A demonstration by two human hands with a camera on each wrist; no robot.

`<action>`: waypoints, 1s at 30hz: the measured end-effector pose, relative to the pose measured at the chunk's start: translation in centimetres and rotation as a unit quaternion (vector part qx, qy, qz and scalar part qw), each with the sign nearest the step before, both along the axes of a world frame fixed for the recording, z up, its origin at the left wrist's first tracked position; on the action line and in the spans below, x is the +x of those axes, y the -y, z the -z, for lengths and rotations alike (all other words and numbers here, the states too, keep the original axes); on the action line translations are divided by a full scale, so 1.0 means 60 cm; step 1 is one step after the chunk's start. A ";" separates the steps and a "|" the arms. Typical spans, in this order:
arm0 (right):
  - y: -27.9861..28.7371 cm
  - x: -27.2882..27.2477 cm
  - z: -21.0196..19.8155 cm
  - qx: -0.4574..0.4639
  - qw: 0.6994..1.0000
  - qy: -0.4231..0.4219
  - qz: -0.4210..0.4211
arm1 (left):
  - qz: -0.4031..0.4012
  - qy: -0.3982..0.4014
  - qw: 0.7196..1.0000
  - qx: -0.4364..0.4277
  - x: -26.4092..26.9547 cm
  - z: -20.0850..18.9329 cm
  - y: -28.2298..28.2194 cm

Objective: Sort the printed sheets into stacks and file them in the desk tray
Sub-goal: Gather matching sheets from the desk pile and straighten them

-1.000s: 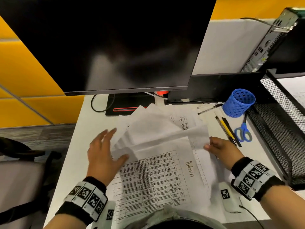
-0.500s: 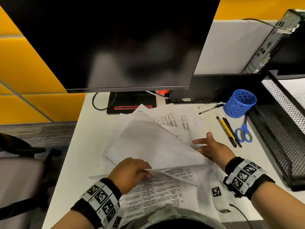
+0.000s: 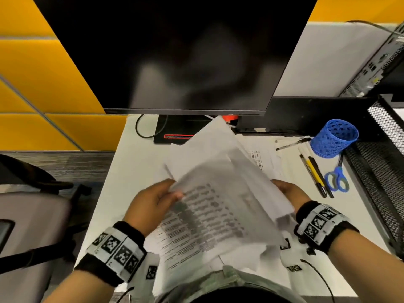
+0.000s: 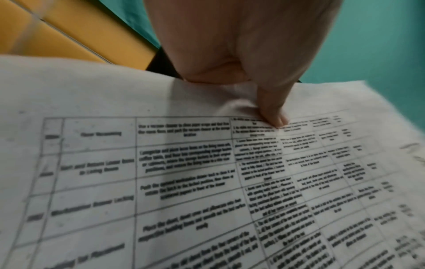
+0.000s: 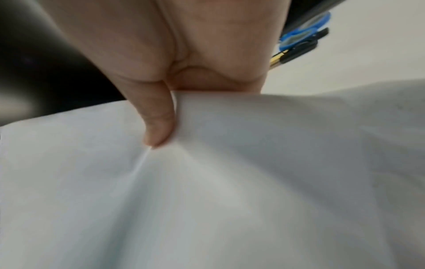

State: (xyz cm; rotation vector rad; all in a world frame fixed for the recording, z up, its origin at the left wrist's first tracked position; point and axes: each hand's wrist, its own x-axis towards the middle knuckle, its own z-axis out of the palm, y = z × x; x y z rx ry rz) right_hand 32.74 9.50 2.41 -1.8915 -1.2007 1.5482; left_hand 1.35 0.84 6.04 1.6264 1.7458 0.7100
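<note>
A bundle of printed sheets (image 3: 218,193) is lifted off the white desk (image 3: 131,171), tilted and fanned toward the monitor, blurred by motion. My left hand (image 3: 153,200) grips its left edge, thumb on the printed table (image 4: 184,172). My right hand (image 3: 288,191) pinches the right edge, thumb pressed on the blank side (image 5: 230,182). More sheets (image 3: 264,156) lie flat underneath on the desk. The black mesh desk tray (image 3: 380,167) stands at the right edge, with paper on its upper level.
A large dark monitor (image 3: 175,51) hangs over the desk's back. A blue mesh pen cup (image 3: 334,138), pens (image 3: 314,171) and blue scissors (image 3: 336,180) lie between the sheets and the tray. A computer tower (image 3: 378,57) stands back right. An office chair (image 3: 32,204) is left.
Both hands have gathered the spread sheets and raised them off the desk as one bundle. The left hand went from pressing flat to gripping the edge; the right hand closed on the other edge.
</note>
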 end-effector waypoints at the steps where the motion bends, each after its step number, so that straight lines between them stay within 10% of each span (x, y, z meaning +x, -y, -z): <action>1: 0.001 0.001 -0.004 0.004 0.999 -0.021 0.029 | -0.033 0.021 0.999 0.007 -0.005 -0.013 -0.005; 10: 0.023 -0.059 0.019 -0.003 0.966 -0.255 -0.030 | -0.245 0.319 0.916 -0.009 -0.010 -0.018 -0.052; 15: 0.009 -0.063 0.033 -0.028 0.977 -0.090 -0.193 | -0.300 0.310 0.902 0.017 -0.016 0.005 -0.046; 20: -0.051 0.000 0.067 -0.013 0.984 0.180 0.004 | -0.207 0.181 0.961 -0.027 -0.043 0.008 -0.027; 30: -0.046 -0.027 0.080 -0.023 0.938 0.331 -0.098 | -0.036 0.185 0.978 -0.083 -0.027 0.014 0.006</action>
